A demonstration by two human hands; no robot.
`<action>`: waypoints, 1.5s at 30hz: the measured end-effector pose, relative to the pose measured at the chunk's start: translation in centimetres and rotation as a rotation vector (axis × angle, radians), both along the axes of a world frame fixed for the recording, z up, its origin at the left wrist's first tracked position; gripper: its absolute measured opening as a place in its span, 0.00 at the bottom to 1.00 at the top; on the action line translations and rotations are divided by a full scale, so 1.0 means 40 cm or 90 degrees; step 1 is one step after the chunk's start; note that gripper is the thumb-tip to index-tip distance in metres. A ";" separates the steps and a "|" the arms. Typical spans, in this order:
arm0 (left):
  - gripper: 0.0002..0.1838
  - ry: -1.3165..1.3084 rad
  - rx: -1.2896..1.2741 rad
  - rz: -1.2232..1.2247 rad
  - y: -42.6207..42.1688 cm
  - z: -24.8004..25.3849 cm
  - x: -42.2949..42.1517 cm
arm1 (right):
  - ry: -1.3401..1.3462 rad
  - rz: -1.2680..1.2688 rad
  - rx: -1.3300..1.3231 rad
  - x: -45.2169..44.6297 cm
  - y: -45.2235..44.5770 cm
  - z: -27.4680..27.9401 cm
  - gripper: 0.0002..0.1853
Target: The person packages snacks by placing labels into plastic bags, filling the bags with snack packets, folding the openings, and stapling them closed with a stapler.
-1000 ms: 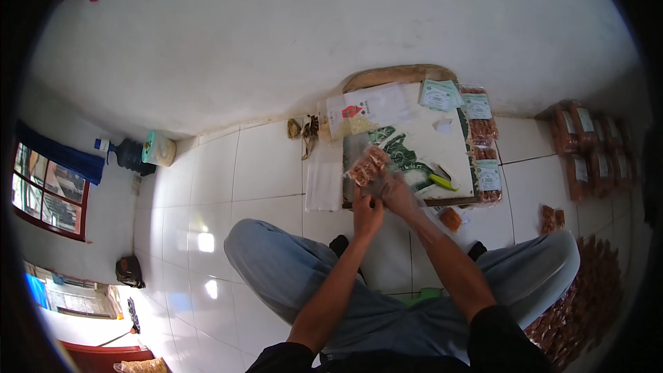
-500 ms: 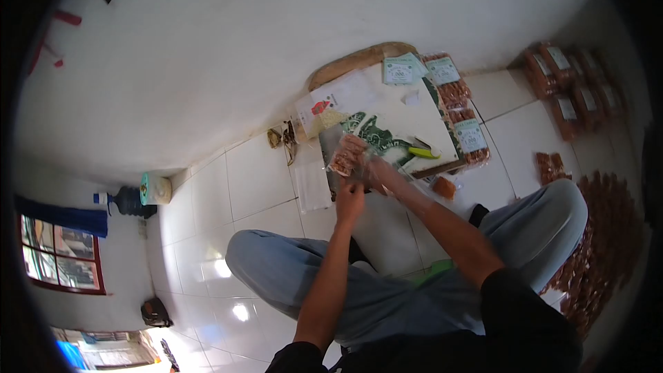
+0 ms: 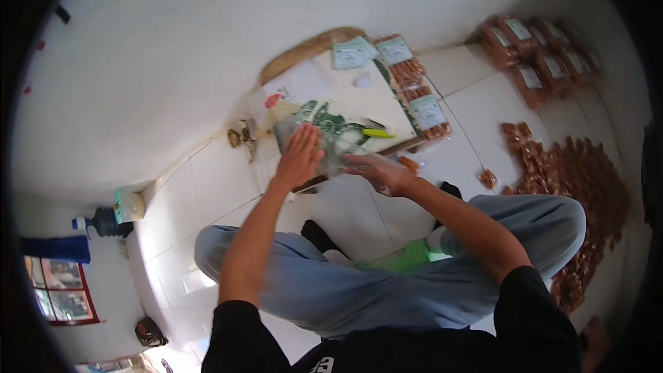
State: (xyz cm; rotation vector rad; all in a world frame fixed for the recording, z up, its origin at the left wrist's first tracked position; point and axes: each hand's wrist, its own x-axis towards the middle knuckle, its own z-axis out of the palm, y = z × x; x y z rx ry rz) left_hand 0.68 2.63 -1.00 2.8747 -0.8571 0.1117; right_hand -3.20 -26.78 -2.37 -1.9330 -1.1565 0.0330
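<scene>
My left hand [image 3: 302, 157] lies flat, fingers stretched out, over a clear plastic bag [image 3: 334, 153] at the near edge of the low table [image 3: 395, 107]. The snack pieces that were in the bag are mostly hidden under this hand. At the bag's right end, my right hand [image 3: 384, 174] has its fingertips closed on the loose plastic. A yellow-green tool [image 3: 378, 133] rests on the tabletop just beyond my right hand; its kind is unclear. Printed label cards [image 3: 353, 53] lie at the table's far side.
Labelled packs of brown snacks [image 3: 428, 112] line the table's right side. More packs [image 3: 539, 72] are stacked by the wall. A large heap of small brown packets [image 3: 577, 193] covers the floor at right, by my knee. A green object [image 3: 404, 257] lies between my legs.
The snack bag has gone from being held up between both hands to lying under my left palm. My right hand has shifted to the bag's right end. The camera view has turned too.
</scene>
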 end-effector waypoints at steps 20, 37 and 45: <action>0.69 0.037 0.094 -0.100 -0.046 0.056 0.045 | 0.081 -0.490 0.073 -0.070 -0.306 -0.034 0.08; 0.72 0.065 0.081 -0.113 -0.043 0.068 0.051 | 0.634 -1.039 -0.599 -0.229 -0.790 -0.360 0.38; 0.73 0.089 0.113 -0.078 -0.054 0.090 0.049 | 0.306 -1.139 -0.338 -0.109 -0.944 -0.442 0.33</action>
